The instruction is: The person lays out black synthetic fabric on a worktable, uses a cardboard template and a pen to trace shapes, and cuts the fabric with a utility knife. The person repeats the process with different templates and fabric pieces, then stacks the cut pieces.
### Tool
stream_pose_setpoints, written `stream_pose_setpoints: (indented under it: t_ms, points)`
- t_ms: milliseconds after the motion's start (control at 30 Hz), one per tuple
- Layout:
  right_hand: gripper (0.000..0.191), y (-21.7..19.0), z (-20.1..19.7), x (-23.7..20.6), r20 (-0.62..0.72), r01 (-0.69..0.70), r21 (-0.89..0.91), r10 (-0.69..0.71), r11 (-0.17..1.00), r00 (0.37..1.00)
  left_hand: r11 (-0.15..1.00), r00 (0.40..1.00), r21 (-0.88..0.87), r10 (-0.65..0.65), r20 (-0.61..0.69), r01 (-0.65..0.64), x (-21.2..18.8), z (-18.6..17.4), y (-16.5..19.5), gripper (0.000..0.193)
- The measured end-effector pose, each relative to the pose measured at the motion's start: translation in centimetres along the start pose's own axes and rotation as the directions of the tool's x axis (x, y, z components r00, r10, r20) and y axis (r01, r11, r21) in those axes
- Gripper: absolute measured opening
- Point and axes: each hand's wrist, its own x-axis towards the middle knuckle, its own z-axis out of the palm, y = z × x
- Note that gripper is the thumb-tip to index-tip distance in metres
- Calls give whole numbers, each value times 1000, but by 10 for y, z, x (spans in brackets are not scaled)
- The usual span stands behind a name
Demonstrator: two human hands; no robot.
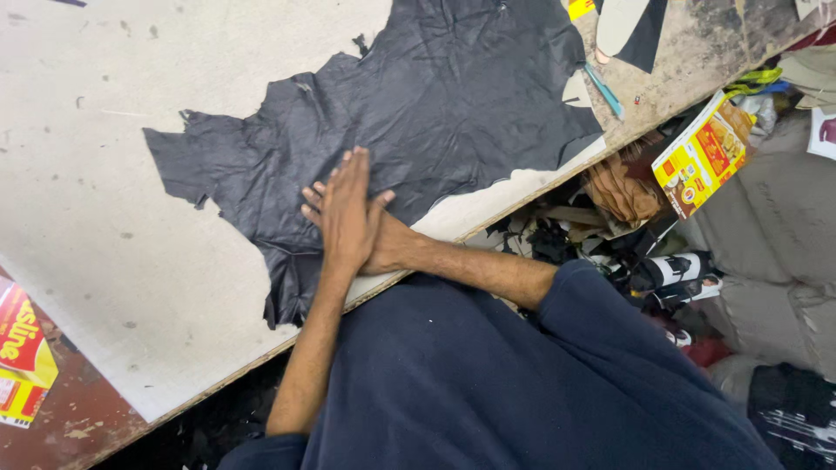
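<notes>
Pressing flat on a black leather sheet (418,113) near its lower edge, left hand (347,213) stacked over right hand (366,239), both open-palmed, gripping nothing; leather spread across the pale bench (104,191), a blue pen (603,90) just beside its right edge.

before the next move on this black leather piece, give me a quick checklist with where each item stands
1. Both hands on the black leather: ok, left hand lies across the right hand.
2. Leather lies flat: not ok, wrinkles show.
3. Leather fully on the white board: ok, its lower end sits near the edge.
4. Hands free of tools: ok, palms flat.
5. Blue pen clear of the hands: ok.
</notes>
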Motion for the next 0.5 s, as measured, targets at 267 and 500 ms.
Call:
stream_pose_setpoints:
  t_ms: [267,500]
  points:
    - [82,171,-96,-82,-26,-136,-431,138,892,990,837,921,405,-266,-284,367,-1,-2,-54,68]
    - [80,288,-180,-198,-269,-467,-249,402,849,875,718,782,369,-397,-480,590,12,14,-38,80]
